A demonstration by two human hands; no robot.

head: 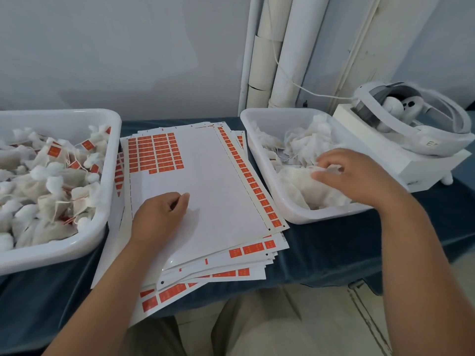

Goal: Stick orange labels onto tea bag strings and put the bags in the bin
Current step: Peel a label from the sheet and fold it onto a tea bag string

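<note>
A stack of white label sheets [205, 181] lies in the middle of the table, with orange labels [156, 152] left at the top sheet's upper left. My left hand [159, 217] rests on that sheet with its fingers loosely curled, holding nothing. The white bin on the right [259, 160] holds unlabelled white tea bags [305, 142]. My right hand [357, 173] is inside it, fingers curled round a tea bag [295, 181] at the top of the pile. The white bin on the left [108, 160] is full of tea bags with orange labels [54, 173].
The table has a dark blue cloth [329, 247]. A white headset [411, 116] sits on a white box [421, 163] behind the right bin, with a cable running to it. White pipes [280, 52] stand against the wall. My lap shows below the table edge.
</note>
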